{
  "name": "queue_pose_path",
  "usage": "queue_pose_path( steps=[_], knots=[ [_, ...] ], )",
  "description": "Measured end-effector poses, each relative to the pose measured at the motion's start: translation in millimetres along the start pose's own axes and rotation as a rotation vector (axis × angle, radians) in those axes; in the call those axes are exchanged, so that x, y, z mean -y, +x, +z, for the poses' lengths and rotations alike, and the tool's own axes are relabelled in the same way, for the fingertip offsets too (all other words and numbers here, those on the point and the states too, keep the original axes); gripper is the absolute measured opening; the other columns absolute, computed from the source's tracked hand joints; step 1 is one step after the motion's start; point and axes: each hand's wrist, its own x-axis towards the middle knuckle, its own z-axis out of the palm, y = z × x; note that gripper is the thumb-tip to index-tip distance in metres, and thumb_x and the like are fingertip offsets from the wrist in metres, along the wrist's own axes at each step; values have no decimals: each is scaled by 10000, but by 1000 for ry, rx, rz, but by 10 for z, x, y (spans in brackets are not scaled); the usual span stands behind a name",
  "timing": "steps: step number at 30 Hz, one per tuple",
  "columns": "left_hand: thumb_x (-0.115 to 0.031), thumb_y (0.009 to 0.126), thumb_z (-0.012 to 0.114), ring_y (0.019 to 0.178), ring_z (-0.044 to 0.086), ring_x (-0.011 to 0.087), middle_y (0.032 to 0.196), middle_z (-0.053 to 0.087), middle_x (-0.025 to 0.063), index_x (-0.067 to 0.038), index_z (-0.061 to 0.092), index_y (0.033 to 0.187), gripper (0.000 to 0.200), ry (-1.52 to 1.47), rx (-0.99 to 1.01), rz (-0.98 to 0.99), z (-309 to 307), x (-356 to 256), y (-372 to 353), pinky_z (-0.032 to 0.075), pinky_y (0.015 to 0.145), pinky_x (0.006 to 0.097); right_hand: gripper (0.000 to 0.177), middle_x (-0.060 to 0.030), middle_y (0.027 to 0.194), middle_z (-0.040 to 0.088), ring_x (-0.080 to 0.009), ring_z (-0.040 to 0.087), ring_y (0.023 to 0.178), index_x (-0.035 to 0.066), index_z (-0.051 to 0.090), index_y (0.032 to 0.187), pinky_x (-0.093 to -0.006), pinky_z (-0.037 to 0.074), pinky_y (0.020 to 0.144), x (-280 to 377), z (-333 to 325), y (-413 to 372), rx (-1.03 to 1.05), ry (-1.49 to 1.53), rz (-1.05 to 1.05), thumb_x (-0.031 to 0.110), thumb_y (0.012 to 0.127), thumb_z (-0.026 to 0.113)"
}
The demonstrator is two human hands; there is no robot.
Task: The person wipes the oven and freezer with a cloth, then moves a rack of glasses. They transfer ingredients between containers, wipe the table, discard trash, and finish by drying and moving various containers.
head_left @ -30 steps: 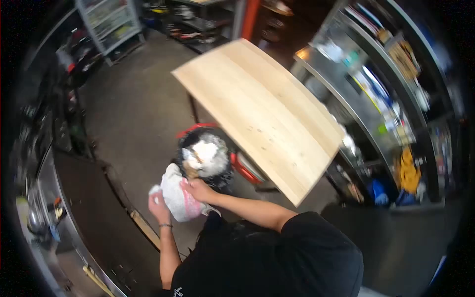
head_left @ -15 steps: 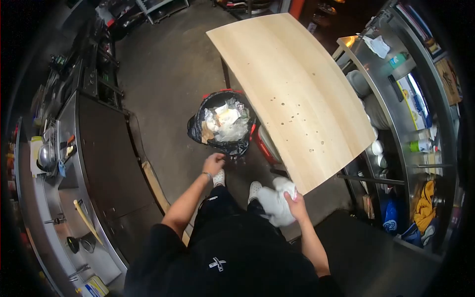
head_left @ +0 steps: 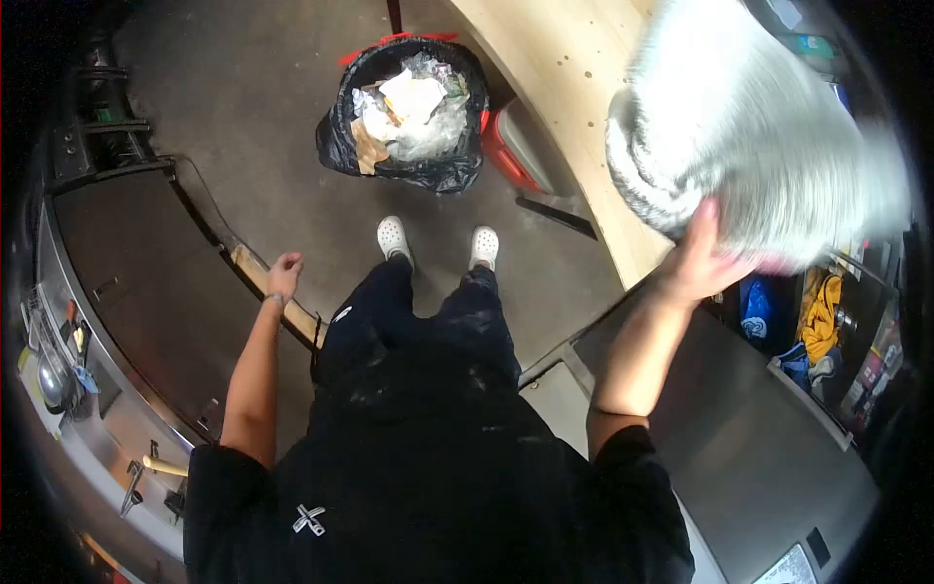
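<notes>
**Right hand lifts a white cloth bundle over the desk edge**

The right hand (head_left: 705, 258) is raised high and close to the camera. Its grip is closed against the underside of a white cloth bundle (head_left: 749, 146). The bundle is large in the view and blurred, so its weave and the fingers behind it are hard to make out. It hangs in the air above the near corner of the pale wooden desk (head_left: 564, 68), covering much of the shelving on the right.

The left hand (head_left: 284, 275) hangs low at the person's side. Its fingers are loosely curled and its grip is released, holding nothing. It is just above a wooden strip (head_left: 255, 275) that runs along the foot of a dark cabinet front (head_left: 146, 282).

The person stands on a grey concrete floor (head_left: 243, 88) in white clogs (head_left: 392, 237), with the toes pointing toward a bin lined with a black bag (head_left: 336, 146). The bin is filled to the top with crumpled paper and clear plastic. A red container (head_left: 501, 156) sits just beside the bin, partly under the desk edge.

A stainless steel counter (head_left: 107, 409) curves along the left, with small utensils lying on it. Another steel surface (head_left: 759, 457) lies at the lower right, beneath the raised forearm.
</notes>
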Motion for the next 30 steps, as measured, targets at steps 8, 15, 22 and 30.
queue_pose_path(
  steps=[8,15,22,30],
  knots=[
    [-144,827,556,705,519,90,823,583,36,-6,541,1031,247,-103,-38,-154,-847,480,-424,427,637,224,483,-149,917,629,-276,598,889,45,570,1077,-381,468,741,-2543,219,-1842,1883,-947,402,266,661,677],
    [-115,832,554,707,518,78,803,572,15,-6,552,1016,214,-159,-1,-287,-598,609,-336,424,615,213,544,-221,1008,552,-328,550,954,-7,400,1187,-408,436,837,86,-50,492,2,-492,-356,75,709,647],
    [-130,835,563,766,533,89,824,571,-1,-21,556,1046,238,-90,122,-184,-583,-361,-726,433,695,220,401,-165,1111,549,-270,531,1039,55,519,1136,-411,442,835,-2125,2315,-939,909,-862,11,203,766,558],
    [-102,846,527,706,496,63,830,571,-9,-18,548,1027,200,42,68,-281,-954,1163,-478,421,626,212,452,-140,978,619,-305,587,914,150,514,1157,-416,469,786,-1146,1086,340,1058,-605,22,261,728,608]
  ],
)
